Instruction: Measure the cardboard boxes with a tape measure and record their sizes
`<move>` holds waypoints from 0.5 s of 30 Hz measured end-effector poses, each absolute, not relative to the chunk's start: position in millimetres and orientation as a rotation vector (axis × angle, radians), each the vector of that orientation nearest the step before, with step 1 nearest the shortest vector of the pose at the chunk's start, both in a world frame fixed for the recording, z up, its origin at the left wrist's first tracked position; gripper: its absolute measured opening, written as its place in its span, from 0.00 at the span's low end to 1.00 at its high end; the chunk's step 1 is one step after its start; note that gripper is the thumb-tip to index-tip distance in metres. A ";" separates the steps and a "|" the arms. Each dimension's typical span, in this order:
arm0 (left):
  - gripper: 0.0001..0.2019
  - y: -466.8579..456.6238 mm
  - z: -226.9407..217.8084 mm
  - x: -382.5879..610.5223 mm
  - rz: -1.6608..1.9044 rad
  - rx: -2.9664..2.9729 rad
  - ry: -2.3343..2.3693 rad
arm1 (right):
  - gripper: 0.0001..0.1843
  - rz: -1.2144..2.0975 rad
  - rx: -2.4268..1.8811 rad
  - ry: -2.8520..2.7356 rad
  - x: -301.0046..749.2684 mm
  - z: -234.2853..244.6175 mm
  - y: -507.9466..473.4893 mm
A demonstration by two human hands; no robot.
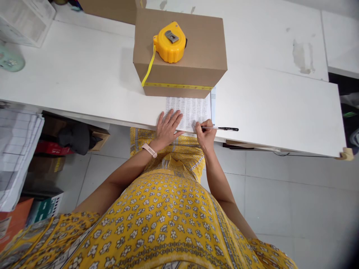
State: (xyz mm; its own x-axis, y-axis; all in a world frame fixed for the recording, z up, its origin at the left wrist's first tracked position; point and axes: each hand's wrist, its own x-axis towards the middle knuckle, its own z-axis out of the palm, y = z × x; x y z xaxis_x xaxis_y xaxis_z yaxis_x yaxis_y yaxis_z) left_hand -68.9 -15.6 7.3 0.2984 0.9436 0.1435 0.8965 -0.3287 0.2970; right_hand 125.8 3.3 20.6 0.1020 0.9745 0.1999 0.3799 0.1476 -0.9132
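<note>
A sheet of paper with columns of small print lies at the table's front edge, its far end running up to a cardboard box. My left hand rests on its left side, fingers spread flat. In my right hand is a pen, pinched with its tip side toward the sheet and its dark end pointing right. On the brown cardboard box sits a yellow tape measure. Its yellow strap hangs to the left, and a yellow printed tape strip crosses the box's near face.
The white table spans the view. A second cardboard box stands behind, with a pale green bottle and a white box at the left. Below left are checked cloth and a dark cap.
</note>
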 end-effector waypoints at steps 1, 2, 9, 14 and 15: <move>0.37 -15.6 7.9 -68.7 0.433 2.397 1.715 | 0.19 0.769 -1.402 -1.450 125.7 20.8 3.3; 0.37 -15.6 8.3 -68.5 0.429 2.396 1.713 | 0.19 0.766 -1.405 -1.452 125.7 20.9 3.3; 0.36 -15.7 8.6 -67.9 0.438 2.392 1.718 | 0.19 0.778 -1.385 -1.475 127.3 20.1 4.4; 0.36 -16.3 8.8 -68.4 0.439 2.401 1.717 | 0.19 0.780 -1.392 -1.455 128.1 20.0 4.8; 0.36 -16.4 8.9 -68.5 0.443 2.404 1.716 | 0.19 0.784 -1.386 -1.453 127.9 20.2 4.7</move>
State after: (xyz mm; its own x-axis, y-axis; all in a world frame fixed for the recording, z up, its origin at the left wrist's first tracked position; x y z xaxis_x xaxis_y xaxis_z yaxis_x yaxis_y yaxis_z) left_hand -68.5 -16.4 8.9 0.3002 0.9422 0.1486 0.8965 -0.3319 0.2934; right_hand 127.9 4.7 20.2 0.0897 0.9758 0.1992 0.3693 0.1532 -0.9166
